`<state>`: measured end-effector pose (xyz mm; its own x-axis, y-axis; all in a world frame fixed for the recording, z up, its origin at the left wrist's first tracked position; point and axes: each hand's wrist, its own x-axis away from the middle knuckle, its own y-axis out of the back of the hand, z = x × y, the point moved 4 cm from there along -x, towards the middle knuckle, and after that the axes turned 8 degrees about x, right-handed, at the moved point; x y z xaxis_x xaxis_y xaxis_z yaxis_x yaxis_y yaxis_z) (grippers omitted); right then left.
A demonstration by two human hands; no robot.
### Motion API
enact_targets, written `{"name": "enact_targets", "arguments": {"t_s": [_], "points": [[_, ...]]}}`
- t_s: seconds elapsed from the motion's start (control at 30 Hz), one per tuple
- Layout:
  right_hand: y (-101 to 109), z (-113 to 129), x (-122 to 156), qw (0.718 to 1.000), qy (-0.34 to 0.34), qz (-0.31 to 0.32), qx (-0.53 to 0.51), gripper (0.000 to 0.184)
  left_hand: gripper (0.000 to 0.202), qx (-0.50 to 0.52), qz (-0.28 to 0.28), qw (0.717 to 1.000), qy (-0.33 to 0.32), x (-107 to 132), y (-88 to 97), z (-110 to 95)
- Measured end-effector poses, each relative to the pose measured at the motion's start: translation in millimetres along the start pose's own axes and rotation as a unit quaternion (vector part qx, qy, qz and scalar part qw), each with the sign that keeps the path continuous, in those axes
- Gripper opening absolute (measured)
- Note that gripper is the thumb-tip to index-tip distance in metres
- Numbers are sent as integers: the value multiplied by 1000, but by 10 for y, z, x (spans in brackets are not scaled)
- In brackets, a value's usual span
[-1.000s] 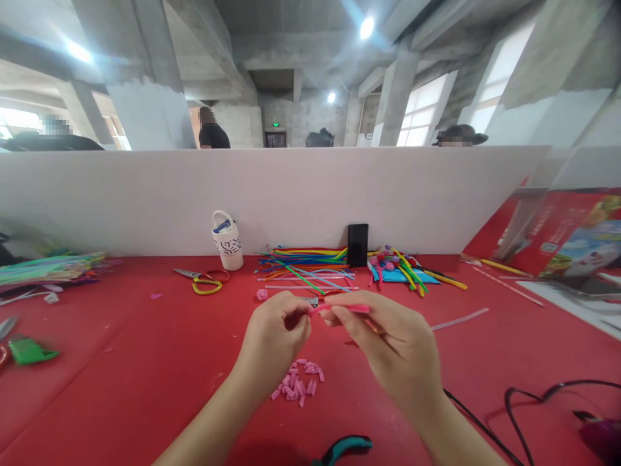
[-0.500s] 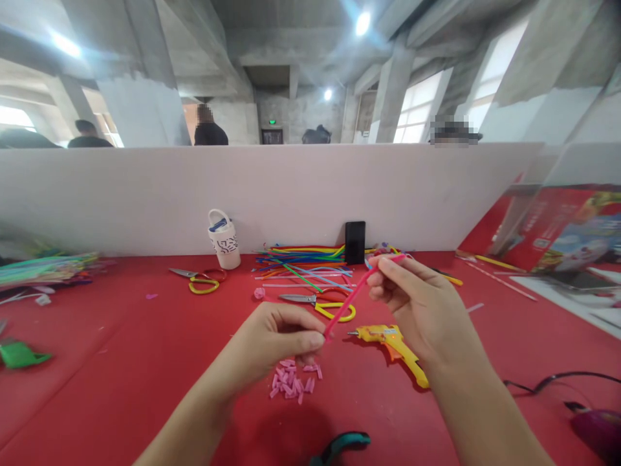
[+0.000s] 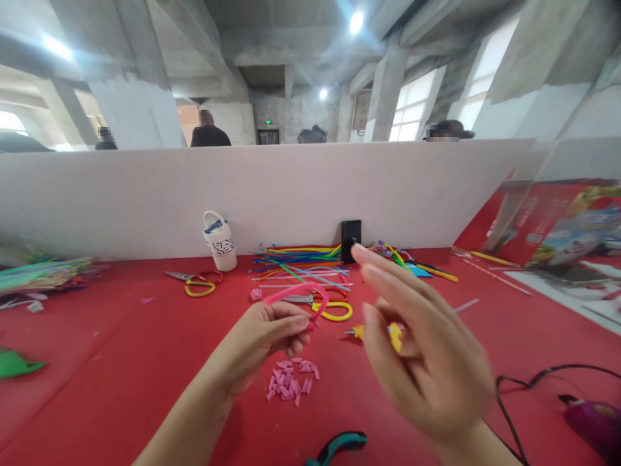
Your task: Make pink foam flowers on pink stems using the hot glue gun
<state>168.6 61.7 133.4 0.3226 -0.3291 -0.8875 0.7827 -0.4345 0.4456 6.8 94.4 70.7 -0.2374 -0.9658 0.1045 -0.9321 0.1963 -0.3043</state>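
Note:
My left hand [image 3: 279,330] pinches a bright pink pipe cleaner [image 3: 321,291] between thumb and fingers. The strip bends in an arch over the hand, with a small pink lump near the thumb. To the right my right hand [image 3: 427,343] is raised, somewhat blurred, its fingers apart and holding nothing. Partly hidden behind it is a yellow glue gun [image 3: 359,332] on the red table. Below the left hand lies a heap of short pink pieces [image 3: 291,383]. Scissors with yellow and red handles [image 3: 334,312] rest just beyond the hands.
Coloured pipe cleaners [image 3: 301,255] lie along the white partition [image 3: 281,194], beside a black phone [image 3: 350,241] and a white cup [image 3: 220,243]. More scissors [image 3: 198,286] lie left. Teal-handled pliers [image 3: 339,446] are at the front edge, a black cable [image 3: 538,375] at right.
My right hand has let go of the pipe cleaner and moved nearer and down, its fingers opening. The strip, stretched between both hands before, now curls over my left hand.

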Motion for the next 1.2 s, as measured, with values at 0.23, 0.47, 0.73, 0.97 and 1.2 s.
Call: {"name": "enact_targets", "arguments": {"t_s": [0.23, 0.47, 0.73, 0.97, 1.2], "points": [[-376, -96, 74, 970, 11, 231, 78, 27, 10, 2, 5, 1000, -29, -10, 15, -16], [-430, -161, 88, 943, 26, 253, 213, 15, 9, -78, -58, 987, -125, 31, -32, -138], [-379, -185, 91, 934, -33, 307, 180, 19, 11, -5, -31, 995, -93, -11, 1, -68], [-413, -168, 89, 929, -79, 323, 161, 16, 5, -200, -49, 961, -184, 32, -99, -105], [-377, -203, 84, 921, -153, 357, -12, 20, 13, -468, 36, 821, -326, 200, -201, -213]]}}
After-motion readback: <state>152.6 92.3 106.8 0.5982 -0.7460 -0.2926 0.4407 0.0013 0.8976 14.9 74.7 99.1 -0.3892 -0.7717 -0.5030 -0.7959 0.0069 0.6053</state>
